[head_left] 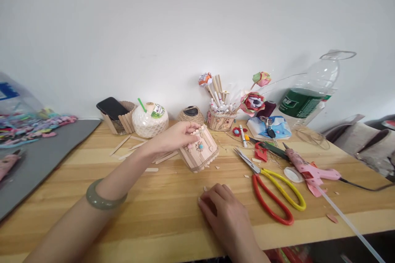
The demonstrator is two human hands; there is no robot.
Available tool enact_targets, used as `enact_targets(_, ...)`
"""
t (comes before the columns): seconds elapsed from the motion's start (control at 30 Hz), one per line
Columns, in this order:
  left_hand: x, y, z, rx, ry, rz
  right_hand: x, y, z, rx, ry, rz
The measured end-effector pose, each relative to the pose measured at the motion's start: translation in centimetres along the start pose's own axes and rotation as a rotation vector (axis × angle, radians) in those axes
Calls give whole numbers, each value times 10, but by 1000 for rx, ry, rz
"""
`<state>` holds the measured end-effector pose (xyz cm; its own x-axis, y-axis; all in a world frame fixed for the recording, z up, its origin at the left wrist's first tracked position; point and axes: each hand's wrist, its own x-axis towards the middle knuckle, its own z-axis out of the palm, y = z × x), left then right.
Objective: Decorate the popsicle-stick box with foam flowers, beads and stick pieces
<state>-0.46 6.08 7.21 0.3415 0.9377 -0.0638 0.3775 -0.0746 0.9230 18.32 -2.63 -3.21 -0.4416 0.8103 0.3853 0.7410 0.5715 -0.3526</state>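
Observation:
My left hand (182,134) grips a small craft-stick box (202,150) by its upper edge, tilted above the table. Pale wooden sticks form its side, with scalloped trim, a blue-centred flower and a pink one stuck on. My right hand (226,213) rests on the table below the box, fingers curled and closed toward the thumb. Whatever lies under those fingers is hidden. A tiny wooden chip (205,189) shows beside the fingertips. To the right lie scissors (261,171) with one red and one yellow handle.
A pink glue gun (313,171) with a long glue stick lies at right. Along the wall stand a phone (112,108) in a stick holder, a white coconut (150,121), a twine roll (190,114), a decorated pen holder (220,120) and a big bottle (304,100). A grey mat (58,152) lies left.

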Motion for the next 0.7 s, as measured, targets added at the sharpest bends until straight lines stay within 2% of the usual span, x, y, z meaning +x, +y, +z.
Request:
enact_targets(0.2, 3, -10, -10, -144, -274, 49, 3, 1, 3, 32, -17, -43)
enact_targets(0.3, 3, -13, -15, -132, -346, 64, 5, 2, -2, 113, 33, -96)
enact_targets(0.5, 2, -14, -18, 93, -242, 38, 22, 1, -24, 207, 277, -151)
enact_targets(0.7, 2, -13, -17, 96, -159, 27, 48, 0, -27, 161, 378, -116)
